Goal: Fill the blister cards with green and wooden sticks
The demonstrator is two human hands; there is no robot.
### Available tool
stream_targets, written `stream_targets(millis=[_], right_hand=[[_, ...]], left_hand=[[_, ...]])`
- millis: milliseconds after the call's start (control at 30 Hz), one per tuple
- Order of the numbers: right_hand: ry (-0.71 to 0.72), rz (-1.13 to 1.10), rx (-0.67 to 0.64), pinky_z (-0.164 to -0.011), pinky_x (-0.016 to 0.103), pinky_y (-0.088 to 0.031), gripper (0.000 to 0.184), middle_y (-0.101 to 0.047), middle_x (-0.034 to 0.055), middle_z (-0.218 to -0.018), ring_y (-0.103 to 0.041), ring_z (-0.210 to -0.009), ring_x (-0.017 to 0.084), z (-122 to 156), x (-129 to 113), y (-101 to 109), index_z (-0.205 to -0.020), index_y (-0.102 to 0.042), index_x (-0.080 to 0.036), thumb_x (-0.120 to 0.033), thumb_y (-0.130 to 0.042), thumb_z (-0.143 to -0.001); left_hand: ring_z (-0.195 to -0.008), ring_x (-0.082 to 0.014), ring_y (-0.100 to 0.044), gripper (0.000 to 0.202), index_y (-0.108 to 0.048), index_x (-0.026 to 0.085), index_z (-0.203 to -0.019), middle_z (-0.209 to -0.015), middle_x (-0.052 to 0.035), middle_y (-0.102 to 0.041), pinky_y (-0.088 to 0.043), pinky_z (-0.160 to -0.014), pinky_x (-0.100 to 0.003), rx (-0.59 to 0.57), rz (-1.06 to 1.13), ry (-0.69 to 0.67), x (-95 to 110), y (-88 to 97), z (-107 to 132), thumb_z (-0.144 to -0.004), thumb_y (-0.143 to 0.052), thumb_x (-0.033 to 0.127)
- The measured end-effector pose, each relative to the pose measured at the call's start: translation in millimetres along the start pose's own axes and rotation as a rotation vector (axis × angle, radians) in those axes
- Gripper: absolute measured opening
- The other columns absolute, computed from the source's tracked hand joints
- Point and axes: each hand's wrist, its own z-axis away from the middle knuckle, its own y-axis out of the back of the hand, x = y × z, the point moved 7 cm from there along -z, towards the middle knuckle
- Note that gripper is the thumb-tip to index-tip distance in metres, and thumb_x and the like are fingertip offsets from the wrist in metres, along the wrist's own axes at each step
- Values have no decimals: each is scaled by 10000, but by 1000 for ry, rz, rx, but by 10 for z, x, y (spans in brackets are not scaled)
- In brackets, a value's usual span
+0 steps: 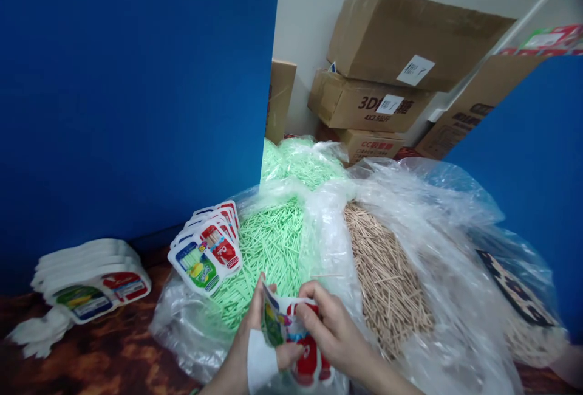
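Note:
My left hand [246, 343], with a white wrap around its palm, grips a bottle-shaped printed pouch [306, 352] with a red cola side and a green side. My right hand [332, 325] is closed at the pouch's upper red part, thumb and fingers pressed together; what they pinch is hidden. One thin stick [327, 275] shows just above that hand. Beyond my hands lie a clear bag of thin green sticks [273, 234] and, to the right, a bag of brown sticks [387, 273]. A fanned stack of similar pouches [207, 255] leans on the green sticks.
At the left, another stack of pouches [95, 285] lies beside a crumpled white tissue [43, 331]. Blue partitions [136, 91] stand on both sides. Cardboard boxes [410, 42] are piled behind the bags. Further right, clear plastic [455, 285] covers a dark printed piece [517, 288].

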Motion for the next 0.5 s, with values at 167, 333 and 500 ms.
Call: stream_targets(millis=[167,333,500], right_hand=[[50,-21,-64,-567,213,-394,258,-545,-11,-721,-494,-628,108,-73,-101,-57,-836,-491,-189,-433,-458,-912],[90,207,110,-545,210,-362,251,-514,-31,-632,-467,-580,101,-156,-95,199,-739,-511,-185,-380,-501,-897],[226,405,59,-523,214,-313,317,-468,-36,-575,-435,-535,94,-144,-153,88,-643,-497,-182,-376,-520,-893]], left_hand=[[-727,-201,-627,327,-651,117,-994,-795,-52,-676,-499,-685,-303,-295,153,73,94,-259,4,-729,-703,303],[-585,-120,-471,239,-615,131,-726,-636,20,-565,-414,-570,-229,-70,77,75,111,-61,-59,-775,-658,360],[-582,-105,-362,201,-582,138,-638,-600,47,-431,-350,-547,-211,-140,-86,-1,178,-61,-31,-807,-602,246]])
